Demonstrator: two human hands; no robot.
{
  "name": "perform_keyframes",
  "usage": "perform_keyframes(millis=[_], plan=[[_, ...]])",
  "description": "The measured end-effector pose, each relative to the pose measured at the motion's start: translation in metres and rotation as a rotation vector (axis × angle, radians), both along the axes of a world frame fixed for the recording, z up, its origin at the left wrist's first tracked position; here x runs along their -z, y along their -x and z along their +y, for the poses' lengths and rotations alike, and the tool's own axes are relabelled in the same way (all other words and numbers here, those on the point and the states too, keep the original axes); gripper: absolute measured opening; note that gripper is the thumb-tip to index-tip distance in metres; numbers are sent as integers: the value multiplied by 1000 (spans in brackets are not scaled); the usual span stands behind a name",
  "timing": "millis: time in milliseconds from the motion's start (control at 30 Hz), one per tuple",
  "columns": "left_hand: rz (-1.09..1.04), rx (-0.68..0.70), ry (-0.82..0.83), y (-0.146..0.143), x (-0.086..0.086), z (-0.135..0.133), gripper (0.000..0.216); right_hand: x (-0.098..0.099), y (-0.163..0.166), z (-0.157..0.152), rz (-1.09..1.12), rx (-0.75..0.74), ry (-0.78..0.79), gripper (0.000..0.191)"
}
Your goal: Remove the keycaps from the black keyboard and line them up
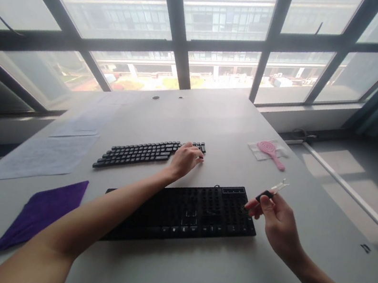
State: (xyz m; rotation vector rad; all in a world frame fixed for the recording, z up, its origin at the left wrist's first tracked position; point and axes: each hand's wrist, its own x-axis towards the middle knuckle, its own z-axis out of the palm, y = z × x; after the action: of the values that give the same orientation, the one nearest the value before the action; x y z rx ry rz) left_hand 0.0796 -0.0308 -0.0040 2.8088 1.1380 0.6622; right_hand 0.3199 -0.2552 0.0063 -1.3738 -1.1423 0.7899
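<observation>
My left hand (184, 161) reaches across to the right end of the loose black keycaps (139, 153), which lie in slanting rows on the table. Its fingers are bent together and down at the keycaps; what lies between the fingertips is hidden. My right hand (279, 222) grips a keycap puller (267, 195) with a black handle and pale wire prongs pointing up and right. It hovers beside the right end of a black keyboard (213, 213). Most of that keyboard's keys look removed, while a row of keys shows along its near edge. My left forearm covers its left part.
A purple cloth (42, 216) lies at the left, with white paper sheets (45, 153) behind it. At the right, a pink hairbrush (270, 151) rests on a clear wrapper. A small dark item (366, 248) sits near the right edge. Windows stand beyond the white table (207, 120).
</observation>
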Motion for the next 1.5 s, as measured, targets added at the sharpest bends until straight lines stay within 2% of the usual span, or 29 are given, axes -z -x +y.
perform_keyframes(millis=[167, 367, 500, 633, 733, 833, 900, 1000, 1133, 1200, 1367, 1500], plan=[[5, -64, -65, 0, 1, 4, 8, 0, -1, -1, 10, -5, -4, 33], [12, -126, -41, -2, -1, 6, 8, 1, -2, -2, -11, -12, -28, 34], [-15, -140, -48, -5, -10, -2, 13, -4, -4, -1, -36, 34, -60, 31], [-52, -53, -53, -15, -31, -37, 13, -11, -11, 1, -93, 14, -55, 22], [-37, 94, 5, -25, -45, -82, 19, -13, -19, 1, -138, -1, -70, 12], [16, 236, 89, -30, -50, -128, 21, -11, -22, 2, -133, 24, -59, 10], [57, 308, 128, -28, -50, -150, 21, -8, -20, 4, -106, 14, -25, 7], [92, 400, 161, -19, -45, -167, 12, -2, -16, 7, -154, -22, 57, 8], [100, 492, 143, -9, -35, -177, 33, 5, -13, 7, -429, -16, 158, 19], [102, 507, 104, -10, -29, -181, 37, 8, -12, 3, -541, -16, 175, 16], [124, 507, 22, -19, -14, -188, 38, 18, -8, -11, -751, -78, 261, 39], [132, 503, 23, -19, -9, -187, 41, 20, -4, -18, -851, -72, 327, 40]])
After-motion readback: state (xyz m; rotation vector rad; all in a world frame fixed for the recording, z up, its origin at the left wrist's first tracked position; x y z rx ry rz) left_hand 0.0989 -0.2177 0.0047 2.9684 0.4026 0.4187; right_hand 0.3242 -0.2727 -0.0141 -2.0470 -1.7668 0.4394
